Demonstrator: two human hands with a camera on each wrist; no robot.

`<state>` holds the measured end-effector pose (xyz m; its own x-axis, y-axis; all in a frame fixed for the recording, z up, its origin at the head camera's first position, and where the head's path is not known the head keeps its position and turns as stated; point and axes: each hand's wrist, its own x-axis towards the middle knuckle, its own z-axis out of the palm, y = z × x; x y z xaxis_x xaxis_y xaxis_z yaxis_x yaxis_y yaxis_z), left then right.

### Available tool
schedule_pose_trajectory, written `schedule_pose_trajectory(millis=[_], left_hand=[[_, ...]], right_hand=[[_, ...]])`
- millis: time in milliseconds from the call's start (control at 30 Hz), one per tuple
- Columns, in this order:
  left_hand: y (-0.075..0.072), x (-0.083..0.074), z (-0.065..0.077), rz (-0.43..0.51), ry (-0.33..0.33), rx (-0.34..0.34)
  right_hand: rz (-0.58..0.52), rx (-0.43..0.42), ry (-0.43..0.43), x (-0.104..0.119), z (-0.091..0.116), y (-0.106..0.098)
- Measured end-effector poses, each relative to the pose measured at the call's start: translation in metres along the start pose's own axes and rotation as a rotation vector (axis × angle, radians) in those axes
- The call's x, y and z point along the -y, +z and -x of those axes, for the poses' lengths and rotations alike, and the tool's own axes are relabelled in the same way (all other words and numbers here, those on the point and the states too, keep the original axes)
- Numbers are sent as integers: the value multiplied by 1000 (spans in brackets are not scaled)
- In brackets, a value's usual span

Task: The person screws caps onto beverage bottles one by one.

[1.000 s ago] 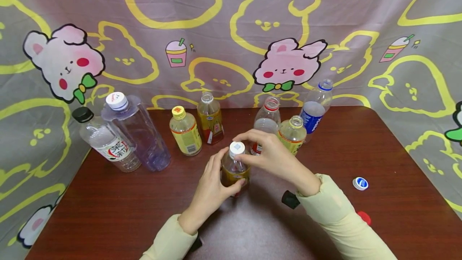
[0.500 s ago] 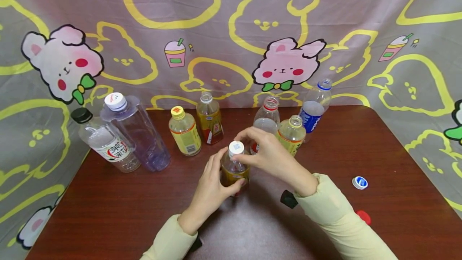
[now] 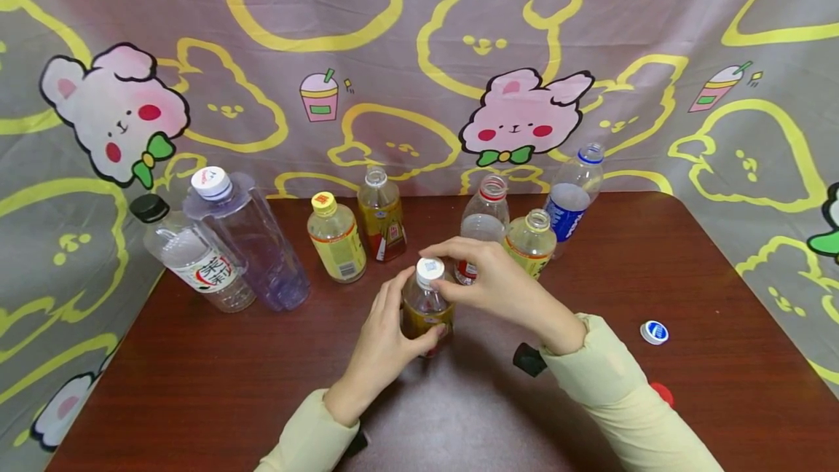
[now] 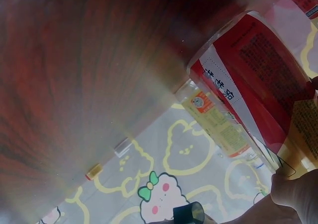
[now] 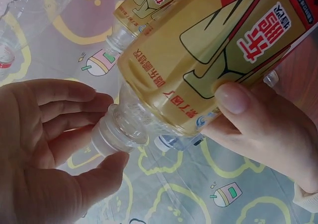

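My left hand point(image 3: 383, 341) grips the body of a clear plastic drink bottle point(image 3: 426, 304) with a gold and red label, standing upright near the middle of the table. In the right wrist view its thumb point(image 5: 233, 99) presses against the label of that bottle point(image 5: 198, 60). Above it, my right hand point(image 3: 501, 286) holds the white cap point(image 3: 430, 272) on the bottle's neck between thumb and fingers. The right wrist view shows the right thumb point(image 5: 107, 172) and fingers on either side of the cap point(image 5: 102, 137). The left wrist view shows the label's red side point(image 4: 268, 70).
Left of the hands stand a black-capped bottle point(image 3: 203, 261), a large purplish bottle point(image 3: 265, 253) and a yellow-capped bottle point(image 3: 339, 250). Uncapped bottles include a gold-and-red one point(image 3: 382, 221) and a blue-labelled one point(image 3: 570, 202). A blue-and-white cap point(image 3: 654, 332) and a red cap point(image 3: 663, 393) lie at right.
The right thumb and fingers shifted slightly left round the cap, then back to the right. The left hand and the bottle have stayed in place.
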<state>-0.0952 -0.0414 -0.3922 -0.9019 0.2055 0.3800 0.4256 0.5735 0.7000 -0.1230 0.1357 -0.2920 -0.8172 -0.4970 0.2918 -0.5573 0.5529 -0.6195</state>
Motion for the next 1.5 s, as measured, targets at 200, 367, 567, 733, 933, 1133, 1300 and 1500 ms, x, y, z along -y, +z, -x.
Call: schedule_pose_trajectory(millis=[200,367,567,733,933,1133,1300,1500], left_hand=[[1,0,-1,3,3,-1],[1,0,-1,1,7,1],[1,0,-1,-2,6,3],[1,0,-1,-8,11,-1],[1,0,-1,-16,15,-7],[1,0,-1,-15,28,-11],[1,0,0,-9,30,-12],[1,0,0,-7,21,-12]], right_hand=[[20,-48,17,1,-1,1],[12,-78,37,1,-3,2],[9,-51,9,-2,-3,6],[-68,43,-72,-4,-2,5],[-115,86,-33,-1,0,2],[-73,53,0,1,-2,1],[-40,1,20,1,-4,2],[-14,-56,33,2,-5,7]])
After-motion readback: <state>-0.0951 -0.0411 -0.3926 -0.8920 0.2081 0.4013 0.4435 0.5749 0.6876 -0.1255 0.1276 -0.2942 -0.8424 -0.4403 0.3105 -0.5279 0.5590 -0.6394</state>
